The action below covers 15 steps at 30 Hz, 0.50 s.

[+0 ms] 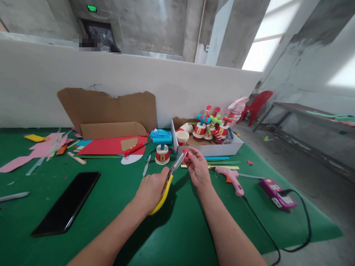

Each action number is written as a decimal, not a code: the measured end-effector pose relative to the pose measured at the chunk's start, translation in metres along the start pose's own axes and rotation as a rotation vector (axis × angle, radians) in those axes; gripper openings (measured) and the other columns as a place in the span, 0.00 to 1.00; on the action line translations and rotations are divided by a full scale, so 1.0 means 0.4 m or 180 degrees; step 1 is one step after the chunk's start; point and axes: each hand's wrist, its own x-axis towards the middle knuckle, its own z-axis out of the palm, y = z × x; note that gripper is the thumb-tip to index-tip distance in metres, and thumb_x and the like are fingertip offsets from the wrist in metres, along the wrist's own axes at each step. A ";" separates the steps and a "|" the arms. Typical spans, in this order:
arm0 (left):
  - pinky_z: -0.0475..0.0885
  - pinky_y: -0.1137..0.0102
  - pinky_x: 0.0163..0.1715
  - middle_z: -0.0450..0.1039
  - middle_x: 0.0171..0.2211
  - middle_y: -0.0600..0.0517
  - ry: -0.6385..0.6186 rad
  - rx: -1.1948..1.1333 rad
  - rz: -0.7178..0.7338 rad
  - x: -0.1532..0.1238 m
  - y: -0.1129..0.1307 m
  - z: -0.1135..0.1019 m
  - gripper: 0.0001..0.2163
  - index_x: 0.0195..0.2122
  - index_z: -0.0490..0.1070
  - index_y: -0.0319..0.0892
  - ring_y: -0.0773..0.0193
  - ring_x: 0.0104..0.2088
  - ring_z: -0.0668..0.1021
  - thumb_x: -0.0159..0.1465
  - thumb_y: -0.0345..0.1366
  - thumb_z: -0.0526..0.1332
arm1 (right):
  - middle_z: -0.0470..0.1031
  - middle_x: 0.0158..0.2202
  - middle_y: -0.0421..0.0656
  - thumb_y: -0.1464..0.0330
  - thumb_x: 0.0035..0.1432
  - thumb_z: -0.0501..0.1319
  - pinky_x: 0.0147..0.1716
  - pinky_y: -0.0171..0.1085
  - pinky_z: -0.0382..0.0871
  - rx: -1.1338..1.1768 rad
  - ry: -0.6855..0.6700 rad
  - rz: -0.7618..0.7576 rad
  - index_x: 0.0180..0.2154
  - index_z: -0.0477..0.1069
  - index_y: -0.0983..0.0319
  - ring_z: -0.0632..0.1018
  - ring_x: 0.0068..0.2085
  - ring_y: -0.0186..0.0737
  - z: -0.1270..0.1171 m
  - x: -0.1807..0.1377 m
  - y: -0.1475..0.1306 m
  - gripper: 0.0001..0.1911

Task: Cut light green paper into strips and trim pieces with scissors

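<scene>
Yellow-handled scissors (165, 195) are gripped in my left hand (152, 189), the blades pointing up and to the right. My right hand (198, 167) pinches a small piece of red paper (186, 153) between thumb and fingers, right at the blade tips. Whether the blades are cutting into the paper is too small to tell. Just beyond my left hand stands a paper-cup figure (162, 154) with a red band, springy green arms and a blue roll on top. Behind my right hand is a white box (216, 149) holding several similar cup figures and a plain cup (182, 137).
A pink glue gun (231, 178) lies at right, its cord running near a purple power strip (279, 194). A black phone (68, 203) lies at left. Red paper sheets (108, 146), a red utility knife (135, 148) and coloured scraps lie behind, before brown cardboard (111, 107).
</scene>
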 end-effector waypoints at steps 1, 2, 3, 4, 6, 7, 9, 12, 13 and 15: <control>0.64 0.71 0.28 0.75 0.29 0.50 0.0034 -0.0101 0.0009 0.002 -0.004 0.005 0.10 0.43 0.64 0.43 0.57 0.29 0.79 0.62 0.27 0.51 | 0.76 0.28 0.36 0.69 0.40 0.72 0.29 0.30 0.71 0.0014 0.0010 -0.0010 0.34 0.75 0.60 0.75 0.27 0.30 -0.001 0.001 -0.001 0.15; 0.64 0.72 0.27 0.74 0.27 0.52 0.0118 -0.0265 0.0019 0.006 -0.009 0.010 0.10 0.42 0.64 0.43 0.60 0.27 0.78 0.61 0.27 0.52 | 0.76 0.28 0.36 0.70 0.40 0.73 0.29 0.30 0.71 0.0025 0.0017 -0.0018 0.34 0.75 0.60 0.75 0.27 0.29 -0.002 0.001 -0.001 0.15; 0.63 0.72 0.26 0.72 0.25 0.53 0.0260 -0.0512 0.0024 0.011 -0.015 0.016 0.09 0.42 0.64 0.43 0.62 0.25 0.76 0.61 0.28 0.52 | 0.76 0.27 0.36 0.70 0.40 0.73 0.28 0.29 0.71 0.0022 0.0011 -0.0017 0.34 0.75 0.60 0.75 0.27 0.29 -0.002 0.001 -0.002 0.16; 0.64 0.73 0.25 0.71 0.24 0.55 0.0453 -0.0853 0.0031 0.017 -0.022 0.022 0.10 0.43 0.64 0.43 0.64 0.24 0.75 0.61 0.30 0.52 | 0.76 0.26 0.36 0.69 0.39 0.73 0.28 0.29 0.71 -0.0006 -0.0018 -0.0004 0.34 0.75 0.60 0.74 0.26 0.29 -0.001 -0.001 -0.002 0.16; 0.67 0.73 0.27 0.70 0.26 0.55 0.0921 -0.1731 0.0100 0.029 -0.036 0.030 0.12 0.46 0.64 0.42 0.66 0.24 0.74 0.62 0.34 0.52 | 0.75 0.25 0.36 0.69 0.39 0.74 0.28 0.29 0.71 -0.0130 -0.0145 0.0062 0.35 0.75 0.60 0.74 0.26 0.29 0.004 -0.008 -0.001 0.17; 0.69 0.72 0.30 0.70 0.28 0.55 0.1116 -0.2179 0.0170 0.035 -0.043 0.031 0.13 0.48 0.63 0.42 0.66 0.26 0.75 0.62 0.36 0.53 | 0.76 0.25 0.36 0.68 0.39 0.74 0.29 0.30 0.71 -0.0210 -0.0233 0.0103 0.35 0.76 0.61 0.74 0.26 0.29 0.009 -0.013 0.000 0.17; 0.72 0.70 0.36 0.72 0.33 0.52 0.1282 -0.2889 0.0273 0.045 -0.054 0.030 0.17 0.50 0.62 0.42 0.65 0.32 0.77 0.60 0.38 0.57 | 0.76 0.26 0.37 0.68 0.39 0.74 0.30 0.30 0.71 -0.0360 -0.0413 0.0165 0.35 0.76 0.61 0.74 0.27 0.30 0.019 -0.024 0.002 0.18; 0.73 0.69 0.37 0.73 0.36 0.51 0.1258 -0.3433 0.0192 0.053 -0.060 0.027 0.20 0.51 0.61 0.41 0.64 0.35 0.77 0.58 0.39 0.60 | 0.76 0.26 0.37 0.69 0.39 0.74 0.31 0.30 0.70 -0.0559 -0.0686 0.0271 0.36 0.76 0.61 0.75 0.29 0.30 0.032 -0.040 0.004 0.17; 0.73 0.69 0.35 0.73 0.36 0.51 0.1271 -0.3551 0.0139 0.054 -0.058 0.028 0.20 0.50 0.61 0.41 0.64 0.34 0.77 0.58 0.39 0.61 | 0.76 0.26 0.37 0.69 0.40 0.73 0.31 0.30 0.70 -0.0640 -0.0786 0.0309 0.36 0.76 0.61 0.75 0.29 0.31 0.035 -0.045 0.004 0.17; 0.73 0.68 0.35 0.72 0.35 0.51 0.1285 -0.3742 0.0107 0.056 -0.054 0.032 0.20 0.49 0.62 0.41 0.64 0.34 0.76 0.58 0.41 0.61 | 0.76 0.26 0.37 0.70 0.41 0.73 0.31 0.30 0.70 -0.0805 -0.0975 0.0337 0.36 0.77 0.61 0.75 0.29 0.31 0.038 -0.051 0.006 0.16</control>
